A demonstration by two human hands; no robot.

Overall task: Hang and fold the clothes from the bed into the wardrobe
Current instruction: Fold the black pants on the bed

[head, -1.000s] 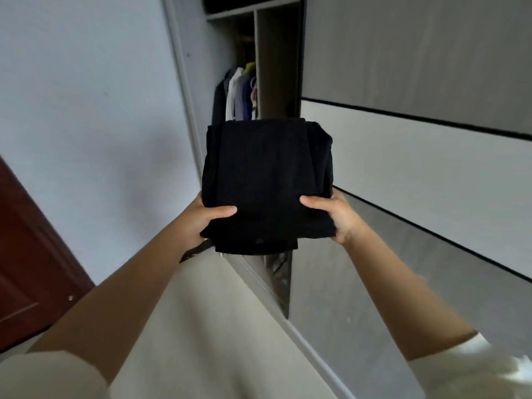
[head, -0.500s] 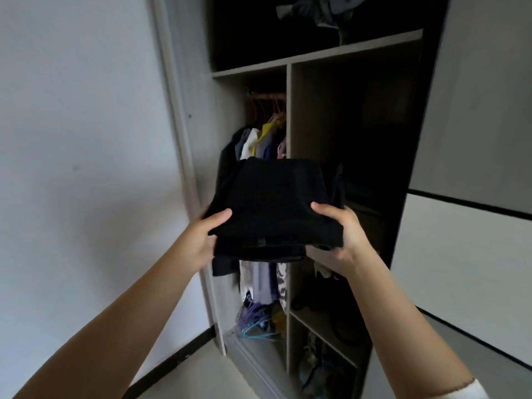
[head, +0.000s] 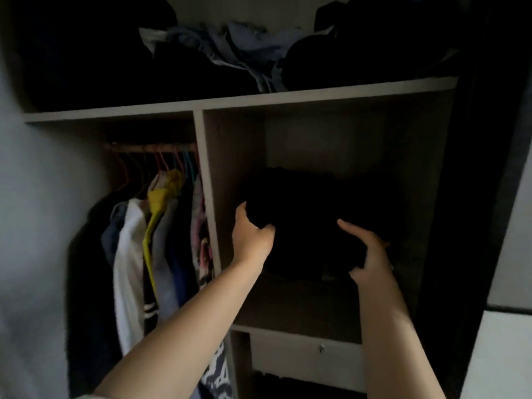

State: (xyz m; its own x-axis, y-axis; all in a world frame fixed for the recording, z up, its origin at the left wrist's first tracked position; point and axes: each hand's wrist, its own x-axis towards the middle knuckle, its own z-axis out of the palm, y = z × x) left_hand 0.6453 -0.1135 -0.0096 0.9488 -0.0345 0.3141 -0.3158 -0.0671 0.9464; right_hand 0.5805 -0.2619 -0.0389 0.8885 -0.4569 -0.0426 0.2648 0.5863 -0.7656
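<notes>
A soft, light, limp folded black cloth garment is gripped at its 9 and 3 o'clock edges by the curled left hand and right hand inside the wardrobe's middle wooden shelf compartment, where support from beneath would likely keep its folds.

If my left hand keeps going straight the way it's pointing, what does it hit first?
The left hand already grips the folded black garment, so that goes ahead of it. Beyond, probably the cubby's back wall; depth is hard to judge in the dark.
</notes>
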